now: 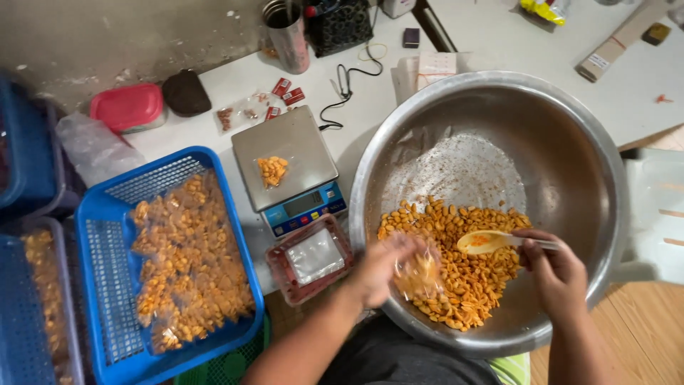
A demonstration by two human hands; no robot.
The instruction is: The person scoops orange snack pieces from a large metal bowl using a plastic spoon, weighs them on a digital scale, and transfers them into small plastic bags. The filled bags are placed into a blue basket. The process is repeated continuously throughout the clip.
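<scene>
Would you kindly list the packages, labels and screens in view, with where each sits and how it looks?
Small clear bag: in the left hand, over the bowl, orange snacks inside.
Clear bag: on the scale's steel plate, few snacks.
Scale screen: grey strip on its blue front.
Filled bags: heaped in the blue basket.
Red sachets: behind the scale.

A white desk (370, 107) is seen bearing a digital scale (288, 167), a steel cup (288, 32) and a pink lidded box (128, 107). A dark pouch (185, 91) and a black cable (349, 85) are also laid there.
</scene>
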